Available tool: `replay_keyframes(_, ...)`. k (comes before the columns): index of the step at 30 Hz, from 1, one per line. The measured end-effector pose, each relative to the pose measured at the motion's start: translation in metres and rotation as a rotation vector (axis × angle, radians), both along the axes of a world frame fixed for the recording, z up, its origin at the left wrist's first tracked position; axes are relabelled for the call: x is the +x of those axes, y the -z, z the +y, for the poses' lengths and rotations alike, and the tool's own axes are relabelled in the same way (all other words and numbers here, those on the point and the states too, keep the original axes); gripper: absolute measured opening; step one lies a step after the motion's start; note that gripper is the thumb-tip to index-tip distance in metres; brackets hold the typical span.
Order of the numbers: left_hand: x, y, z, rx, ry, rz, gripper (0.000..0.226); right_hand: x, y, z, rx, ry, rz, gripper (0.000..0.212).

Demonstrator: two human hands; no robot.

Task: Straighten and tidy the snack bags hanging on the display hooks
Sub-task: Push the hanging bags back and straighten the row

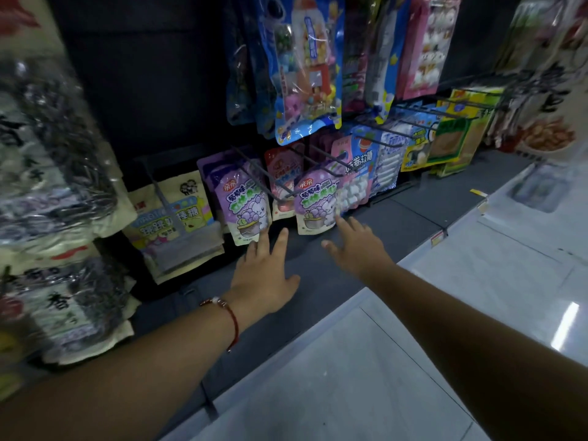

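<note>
Snack bags hang in rows on wire hooks against a dark display wall above a grey base shelf [366, 224]. At far left, blurred seed bags [54, 160] fill the edge of the view. Next comes a cream bag [178, 214] low on its hook, then a purple bag [243, 202] tilted slightly. The left hand [265, 275], a red bracelet [230, 319] on its wrist, lies with fingers straight and spread, fingertips touching that bag's lower edge and holding nothing. A pink bag [283, 183] hangs behind, then a second purple bag [315, 203]. The right hand [356, 246] is likewise flat and spread, a fingertip at that bag's lower right corner. Further right hang a marshmallow bag [358, 179], then yellow and green packs [451, 138]. Tall blue packs [308, 68] hang on the row above.
</note>
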State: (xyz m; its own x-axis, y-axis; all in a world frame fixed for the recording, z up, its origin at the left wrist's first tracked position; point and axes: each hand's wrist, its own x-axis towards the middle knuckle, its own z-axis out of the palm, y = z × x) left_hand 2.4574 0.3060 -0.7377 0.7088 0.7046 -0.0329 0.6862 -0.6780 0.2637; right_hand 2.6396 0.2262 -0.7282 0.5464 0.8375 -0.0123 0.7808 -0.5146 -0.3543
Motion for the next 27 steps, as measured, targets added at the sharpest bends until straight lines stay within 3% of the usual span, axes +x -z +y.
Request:
replay_keyframes(10, -0.136, -0.025, -0.047, -0.007, -0.003, 0.146, 0.089, -0.124, -0.035, -0.056, -0.148, -0.195, -0.131, 0.077)
replay_keyframes(17, -0.250, -0.029, -0.060, 0.007, -0.037, 0.091, 0.085, -0.221, -0.051, -0.055, -0.196, -0.367, -0.153, 0.079)
replay_keyframes(27, -0.400, -0.049, -0.061, -0.055, -0.265, 0.021, 0.083, -0.378, -0.057, -0.016, -0.263, -0.574, -0.051, 0.078)
